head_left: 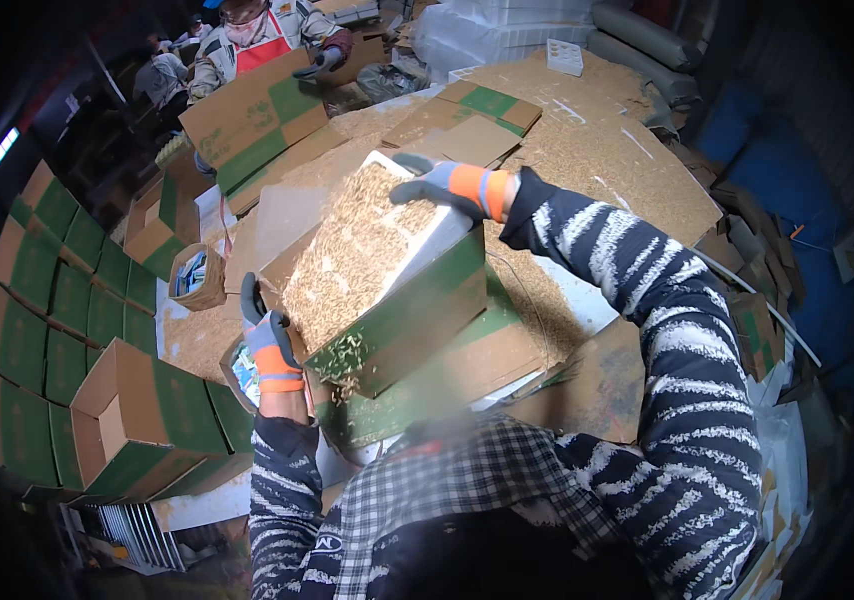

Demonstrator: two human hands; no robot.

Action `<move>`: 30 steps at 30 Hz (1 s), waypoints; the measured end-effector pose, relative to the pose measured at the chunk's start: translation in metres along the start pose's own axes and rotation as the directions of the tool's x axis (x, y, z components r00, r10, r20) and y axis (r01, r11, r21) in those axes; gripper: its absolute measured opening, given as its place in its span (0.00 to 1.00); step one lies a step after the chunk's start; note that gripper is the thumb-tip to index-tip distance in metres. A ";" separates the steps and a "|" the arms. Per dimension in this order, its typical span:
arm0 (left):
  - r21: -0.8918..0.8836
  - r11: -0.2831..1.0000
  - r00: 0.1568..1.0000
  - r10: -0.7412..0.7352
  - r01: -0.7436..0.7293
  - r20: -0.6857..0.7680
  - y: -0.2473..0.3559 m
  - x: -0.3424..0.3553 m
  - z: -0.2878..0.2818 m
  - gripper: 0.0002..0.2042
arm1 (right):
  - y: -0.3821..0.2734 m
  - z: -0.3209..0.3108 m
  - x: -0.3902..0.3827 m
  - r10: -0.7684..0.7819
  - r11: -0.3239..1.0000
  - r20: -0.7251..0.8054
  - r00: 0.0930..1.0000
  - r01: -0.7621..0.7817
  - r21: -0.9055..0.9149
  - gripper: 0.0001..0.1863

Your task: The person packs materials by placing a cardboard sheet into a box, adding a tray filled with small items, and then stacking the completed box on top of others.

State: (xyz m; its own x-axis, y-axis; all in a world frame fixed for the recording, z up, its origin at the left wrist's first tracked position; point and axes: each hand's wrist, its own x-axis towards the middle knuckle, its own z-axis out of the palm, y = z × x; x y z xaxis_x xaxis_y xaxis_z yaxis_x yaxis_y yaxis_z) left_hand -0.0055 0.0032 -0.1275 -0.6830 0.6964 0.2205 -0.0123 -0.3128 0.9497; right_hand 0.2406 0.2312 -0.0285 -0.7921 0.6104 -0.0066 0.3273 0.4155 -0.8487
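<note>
Right hand (pixel 439 186) grasps white tray (pixel 421 244), husks (pixel 347 250) left of that grip; left hand (pixel 273 345) clasps brown-green carton (pixel 407 300), rightward.

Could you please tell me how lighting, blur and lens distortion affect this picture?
In the head view, the fisheye rim fades to black and the stacked boxes at left lean; head view, far left: bright strips glare against a dim background; head view, lower middle: a hazy smear by the checked cloth, while the left hand and right hand look fairly sharp.
</note>
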 end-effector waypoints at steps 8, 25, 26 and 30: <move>0.123 0.992 1.000 0.029 -0.030 0.007 0.016 -0.004 -0.023 0.41 | 0.017 0.071 0.042 0.269 0.247 0.540 0.798 0.485 -0.839 0.16; 0.336 0.941 0.998 -0.061 0.047 0.031 0.032 -0.017 -0.009 0.36 | 0.410 -0.021 -0.026 0.812 0.457 -0.542 -0.219 -0.340 0.822 0.36; 0.336 0.941 0.998 -0.052 0.035 0.039 0.034 -0.014 -0.005 0.36 | 0.411 -0.027 -0.016 0.751 0.443 -0.538 -0.383 -0.311 0.841 0.39; 0.326 0.941 0.994 -0.104 0.088 0.030 0.038 -0.015 0.000 0.35 | 0.383 -0.032 -0.008 0.705 0.683 -0.635 -0.317 0.060 0.728 0.40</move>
State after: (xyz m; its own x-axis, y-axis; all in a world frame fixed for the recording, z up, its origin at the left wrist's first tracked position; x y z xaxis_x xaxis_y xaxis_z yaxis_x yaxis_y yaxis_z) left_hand 0.0048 -0.0192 -0.0948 -0.6561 0.7439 0.1273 0.1662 -0.0221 0.9858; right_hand 0.3884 0.4072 -0.3368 0.8088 0.5274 -0.2602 -0.1989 -0.1711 -0.9650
